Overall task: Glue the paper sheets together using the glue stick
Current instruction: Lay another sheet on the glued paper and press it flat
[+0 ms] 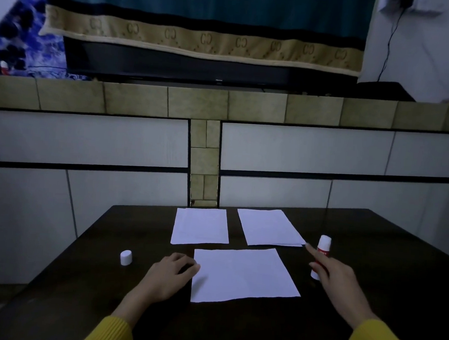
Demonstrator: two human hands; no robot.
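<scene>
On the dark wooden table, the left hand rests at the left edge of the nearest white paper sheet, which lies between the hands. The right hand is to that sheet's right, with the upright red-and-white glue stick just behind it. Left of the left hand stands the small white plastic cap. Beyond the hands lie two more sheets side by side: the far left white paper sheet and the far right white paper sheet, whose near right corner lies just beside the right hand's forefinger.
</scene>
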